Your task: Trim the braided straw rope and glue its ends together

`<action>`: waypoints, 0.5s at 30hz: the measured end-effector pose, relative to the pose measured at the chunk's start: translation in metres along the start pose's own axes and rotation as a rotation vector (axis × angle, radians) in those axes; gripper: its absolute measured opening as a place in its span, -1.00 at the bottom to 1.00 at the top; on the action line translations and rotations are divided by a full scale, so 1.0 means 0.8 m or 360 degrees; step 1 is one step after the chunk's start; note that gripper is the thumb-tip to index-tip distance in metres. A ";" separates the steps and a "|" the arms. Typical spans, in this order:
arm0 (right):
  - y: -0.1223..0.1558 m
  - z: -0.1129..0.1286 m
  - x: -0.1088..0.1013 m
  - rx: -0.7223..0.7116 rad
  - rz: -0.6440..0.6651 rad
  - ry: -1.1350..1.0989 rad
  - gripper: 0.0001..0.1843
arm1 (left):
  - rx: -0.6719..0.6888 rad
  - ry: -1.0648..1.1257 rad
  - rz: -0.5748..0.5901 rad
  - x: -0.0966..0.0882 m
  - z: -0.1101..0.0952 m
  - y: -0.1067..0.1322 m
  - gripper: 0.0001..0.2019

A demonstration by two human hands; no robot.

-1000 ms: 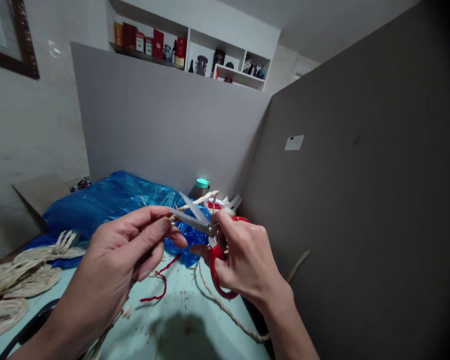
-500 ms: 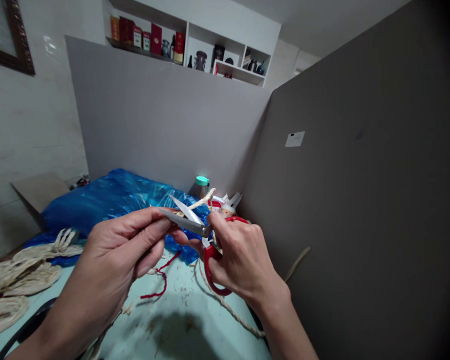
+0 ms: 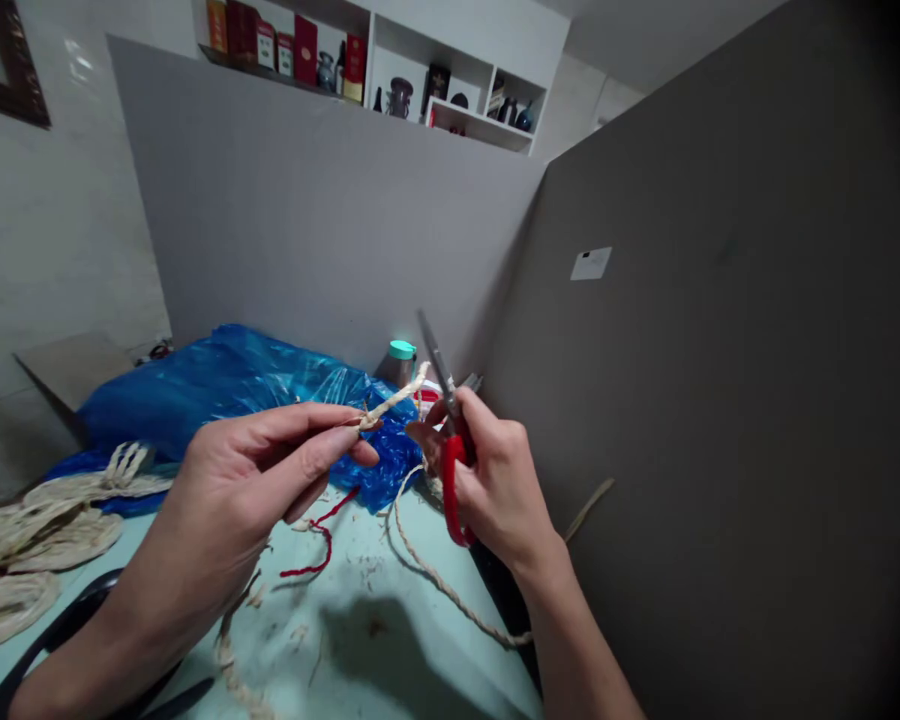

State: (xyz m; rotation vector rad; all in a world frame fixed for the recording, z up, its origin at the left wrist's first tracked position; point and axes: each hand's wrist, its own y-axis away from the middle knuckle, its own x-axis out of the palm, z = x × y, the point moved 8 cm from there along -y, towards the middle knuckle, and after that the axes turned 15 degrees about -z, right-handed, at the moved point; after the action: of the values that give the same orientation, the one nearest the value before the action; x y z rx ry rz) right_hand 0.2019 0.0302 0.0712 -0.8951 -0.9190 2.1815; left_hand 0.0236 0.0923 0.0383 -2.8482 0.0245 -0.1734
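Observation:
My left hand (image 3: 270, 475) pinches a pale twisted cord (image 3: 394, 402) between thumb and forefinger, and its short end sticks out to the upper right. To the right, my right hand (image 3: 495, 470) is closed around red-handled scissors (image 3: 454, 470). Their blades point up and slightly left, apart from the pinched end. Below the hands, a length of braided cord (image 3: 461, 603) runs across the pale green tabletop (image 3: 420, 680). A piece of red yarn (image 3: 322, 545) lies near my left fingers.
Blue plastic bags (image 3: 232, 385) are heaped at the back, beside a bottle with a teal lid (image 3: 402, 350). Bundles of dried pale fibre (image 3: 52, 530) lie at the left. Grey partitions (image 3: 330, 220) stand behind and to the right. Fibre scraps dot the tabletop.
The scissors have moved right and turned upward, away from my left fingers, and their blades have come together. My left hand still pinches the cord.

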 end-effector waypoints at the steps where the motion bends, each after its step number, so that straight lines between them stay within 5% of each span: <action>1: -0.001 -0.004 -0.002 0.0150 -0.0043 -0.0183 -0.80 | 0.0018 -0.0027 0.0010 0.000 0.001 0.000 -0.79; 6: 0.005 -0.017 0.024 0.0794 0.0026 -0.1021 -0.64 | 0.0142 -0.0162 0.0024 0.006 -0.007 0.002 -0.84; 11: 0.008 -0.023 0.031 0.0991 -0.0036 -0.1314 -0.51 | 0.0319 -0.0336 -0.0018 0.015 -0.024 0.008 -0.91; 15: 0.011 -0.021 0.032 0.1086 0.0003 -0.1453 -0.45 | 0.0291 -0.0360 0.0124 0.026 -0.020 0.011 -0.85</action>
State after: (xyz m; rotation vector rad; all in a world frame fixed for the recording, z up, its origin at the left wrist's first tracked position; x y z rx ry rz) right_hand 0.1971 0.0503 0.0466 0.4666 -0.4326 2.6393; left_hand 0.0423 0.0786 0.0531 -2.6615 0.0685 0.1557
